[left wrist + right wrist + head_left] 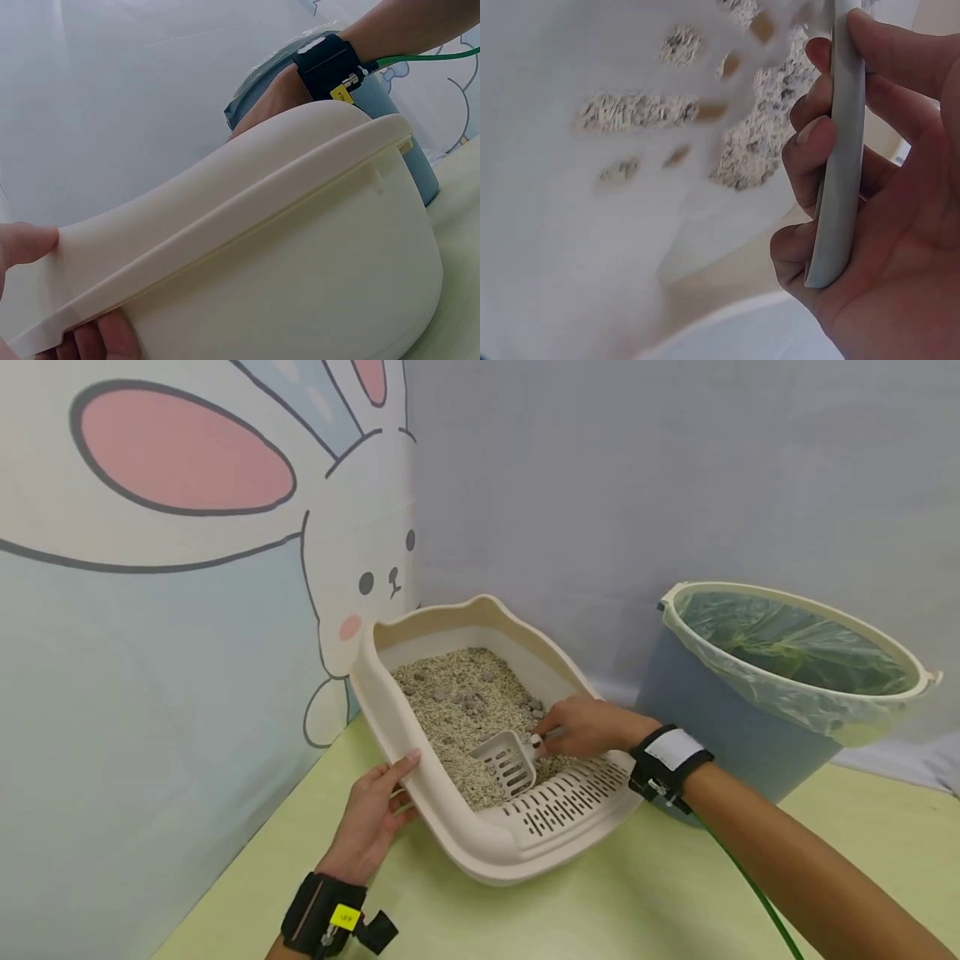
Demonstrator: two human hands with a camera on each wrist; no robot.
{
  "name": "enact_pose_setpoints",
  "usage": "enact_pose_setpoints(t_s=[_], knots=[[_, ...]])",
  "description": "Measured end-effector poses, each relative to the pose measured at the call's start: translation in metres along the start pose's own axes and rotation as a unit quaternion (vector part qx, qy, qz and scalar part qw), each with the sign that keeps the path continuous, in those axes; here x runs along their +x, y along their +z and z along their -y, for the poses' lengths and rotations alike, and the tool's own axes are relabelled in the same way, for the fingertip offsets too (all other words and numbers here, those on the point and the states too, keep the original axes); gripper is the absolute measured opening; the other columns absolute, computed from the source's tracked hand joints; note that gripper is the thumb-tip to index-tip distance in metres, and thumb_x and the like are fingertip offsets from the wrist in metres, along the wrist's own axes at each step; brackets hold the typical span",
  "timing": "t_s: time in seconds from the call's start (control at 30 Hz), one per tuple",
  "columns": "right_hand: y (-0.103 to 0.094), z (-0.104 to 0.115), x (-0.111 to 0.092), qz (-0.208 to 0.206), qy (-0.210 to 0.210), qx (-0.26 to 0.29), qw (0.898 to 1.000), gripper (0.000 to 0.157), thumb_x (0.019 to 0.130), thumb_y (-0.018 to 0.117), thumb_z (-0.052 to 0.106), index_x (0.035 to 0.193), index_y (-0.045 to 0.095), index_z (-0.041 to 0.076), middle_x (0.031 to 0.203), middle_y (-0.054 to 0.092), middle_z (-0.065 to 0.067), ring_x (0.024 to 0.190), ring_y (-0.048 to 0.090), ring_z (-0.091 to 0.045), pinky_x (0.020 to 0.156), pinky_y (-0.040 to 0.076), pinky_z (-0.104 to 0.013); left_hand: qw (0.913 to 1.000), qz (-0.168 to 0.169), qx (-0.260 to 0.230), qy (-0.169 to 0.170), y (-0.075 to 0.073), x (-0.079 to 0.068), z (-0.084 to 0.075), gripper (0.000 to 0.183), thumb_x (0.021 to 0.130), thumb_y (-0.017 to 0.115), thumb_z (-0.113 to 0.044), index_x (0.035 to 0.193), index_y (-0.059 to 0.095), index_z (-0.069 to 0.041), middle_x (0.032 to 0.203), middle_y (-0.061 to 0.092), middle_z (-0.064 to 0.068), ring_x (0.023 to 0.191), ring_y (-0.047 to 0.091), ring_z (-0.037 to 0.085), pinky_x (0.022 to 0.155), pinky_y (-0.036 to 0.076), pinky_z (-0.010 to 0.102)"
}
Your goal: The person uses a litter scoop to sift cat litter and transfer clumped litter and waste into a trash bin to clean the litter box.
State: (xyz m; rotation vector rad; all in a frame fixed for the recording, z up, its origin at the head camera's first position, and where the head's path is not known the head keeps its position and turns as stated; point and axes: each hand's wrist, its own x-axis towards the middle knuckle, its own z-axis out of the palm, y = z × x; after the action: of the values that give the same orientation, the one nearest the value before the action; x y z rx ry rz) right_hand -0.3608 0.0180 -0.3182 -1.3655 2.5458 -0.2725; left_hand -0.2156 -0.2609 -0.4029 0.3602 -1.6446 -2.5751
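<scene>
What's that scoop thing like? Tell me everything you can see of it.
The scoop is pale grey and looks like plastic: a head with raised sides, pierced by slots, and a slim handle. The right hand grips the handle. The head is inside the tray, over the litter, beside the tray's slotted ledge; whether it touches the litter is hard to tell.
</scene>
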Motion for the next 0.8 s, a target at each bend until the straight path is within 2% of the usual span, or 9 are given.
enact_pose_setpoints(t_s=[0.17,0.23,0.27,0.37,0.43,0.5,0.67,0.77,0.8], knots=[[0.005,0.006,0.002,-0.005,-0.018,0.02,1.0,0.022,0.093,0.061,0.026,0.112,0.068,0.016,0.114,0.066,-0.006,0.098,0.06,-0.016,0.087,0.049,-0.043,1.0,-0.001,0.0,-0.003,0.001,0.0,0.0,0.065,0.078,0.075,-0.04,0.125,0.048,-0.003,0.118,0.05,0.016,0.097,0.057,0.026,0.074,0.052,0.034],[0.007,0.009,0.005,-0.001,-0.036,0.026,0.999,0.015,0.094,0.06,0.026,0.098,0.07,0.016,0.094,0.067,-0.002,0.08,0.059,-0.011,0.078,0.049,-0.036,1.0,0.0,0.0,-0.001,0.001,-0.001,0.0,0.065,0.078,0.075,-0.04,0.125,0.048,-0.003,0.118,0.049,0.016,0.098,0.056,0.026,0.075,0.053,0.034],[0.009,0.01,0.007,0.002,-0.048,0.032,0.998,0.015,0.095,0.059,0.026,0.089,0.069,0.015,0.082,0.063,0.0,0.07,0.055,-0.009,0.071,0.047,-0.032,1.0,0.0,-0.001,0.0,0.001,-0.001,0.0,0.065,0.078,0.075,-0.04,0.125,0.048,-0.003,0.118,0.049,0.016,0.098,0.056,0.026,0.075,0.053,0.035],[0.013,0.013,0.013,0.004,-0.074,0.052,0.996,0.027,0.095,0.058,0.025,0.071,0.057,0.014,0.061,0.04,0.003,0.052,0.036,-0.008,0.058,0.035,-0.026,1.0,0.0,-0.002,0.001,0.001,-0.001,0.0,0.065,0.078,0.075,-0.039,0.125,0.047,-0.003,0.118,0.048,0.016,0.099,0.056,0.027,0.075,0.052,0.035],[0.016,0.014,0.015,0.004,-0.084,0.07,0.994,0.032,0.095,0.059,0.023,0.065,0.049,0.014,0.058,0.029,0.003,0.049,0.029,-0.008,0.054,0.031,-0.026,1.0,0.0,-0.003,0.0,0.001,-0.001,0.001,0.065,0.078,0.075,-0.039,0.125,0.047,-0.002,0.118,0.048,0.016,0.099,0.056,0.027,0.075,0.052,0.035],[0.018,0.012,0.015,-0.003,-0.085,0.079,0.993,0.029,0.094,0.06,0.022,0.066,0.052,0.019,0.059,0.032,0.006,0.048,0.03,-0.006,0.054,0.032,-0.025,1.0,0.0,-0.003,-0.002,0.0,-0.002,0.001,0.065,0.078,0.075,-0.039,0.125,0.047,-0.002,0.118,0.048,0.016,0.098,0.056,0.027,0.075,0.052,0.034],[0.023,0.007,0.01,-0.005,-0.091,0.095,0.991,0.025,0.095,0.059,0.022,0.07,0.055,0.021,0.068,0.046,0.0,0.056,0.038,-0.009,0.059,0.034,-0.029,1.0,0.002,-0.002,-0.003,0.0,-0.002,0.001,0.065,0.079,0.074,-0.04,0.125,0.047,-0.002,0.119,0.048,0.016,0.099,0.056,0.027,0.076,0.052,0.035],[0.024,0.005,0.005,-0.014,-0.084,0.114,0.99,0.027,0.096,0.058,0.023,0.069,0.053,0.021,0.066,0.044,-0.001,0.056,0.037,-0.011,0.061,0.033,-0.031,1.0,0.007,-0.003,0.0,0.0,-0.002,0.001,0.064,0.08,0.074,-0.039,0.125,0.047,-0.003,0.119,0.048,0.016,0.1,0.055,0.027,0.076,0.052,0.034],[0.024,0.004,0.003,-0.017,-0.08,0.121,0.989,0.029,0.096,0.058,0.024,0.068,0.051,0.021,0.063,0.039,0.0,0.055,0.035,-0.012,0.061,0.032,-0.031,1.0,0.007,-0.003,0.0,0.0,-0.002,0.0,0.064,0.08,0.074,-0.039,0.125,0.047,-0.003,0.119,0.048,0.016,0.1,0.055,0.027,0.076,0.051,0.034]])
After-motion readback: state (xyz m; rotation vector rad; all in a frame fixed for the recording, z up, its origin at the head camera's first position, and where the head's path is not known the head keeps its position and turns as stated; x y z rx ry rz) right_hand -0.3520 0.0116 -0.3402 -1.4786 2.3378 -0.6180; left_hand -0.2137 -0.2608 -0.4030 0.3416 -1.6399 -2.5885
